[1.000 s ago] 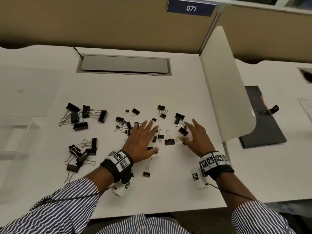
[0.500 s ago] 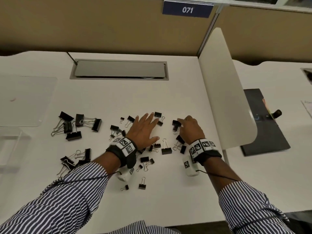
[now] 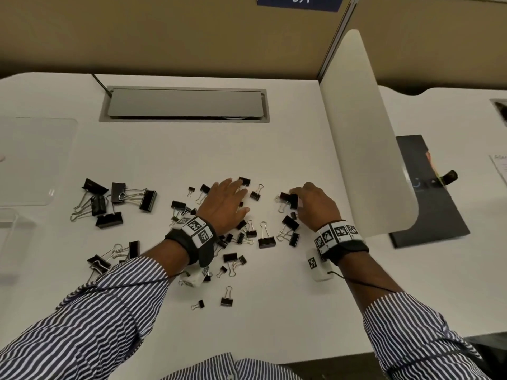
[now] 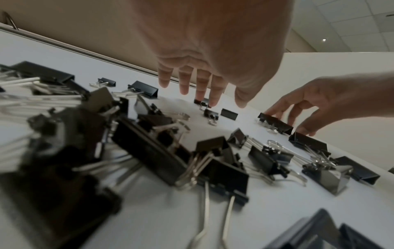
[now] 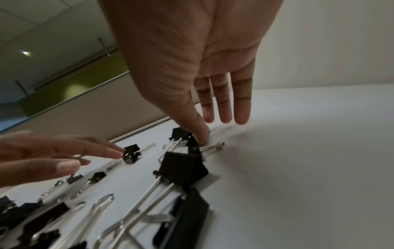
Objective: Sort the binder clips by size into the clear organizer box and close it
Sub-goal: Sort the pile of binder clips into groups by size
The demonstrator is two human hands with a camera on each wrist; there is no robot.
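Black binder clips [image 3: 266, 241] with silver wire handles lie scattered across the white desk [image 3: 274, 311], big ones bunched to the left, middling and tiny ones mixed under the hands. The left hand [image 3: 225, 208] hovers flat, fingers straight and spread, fingertips at a small clip [image 3: 244, 181], gripping nothing. The right hand [image 3: 315, 205] reaches down on a medium clip [image 3: 289, 200], thumb and forefinger touching it; whether it truly pinches, I cannot tell. The clear organizer box [image 3: 11, 223] sits at the far left edge, its lid [image 3: 33, 160] lying open behind it; its contents are not discernible.
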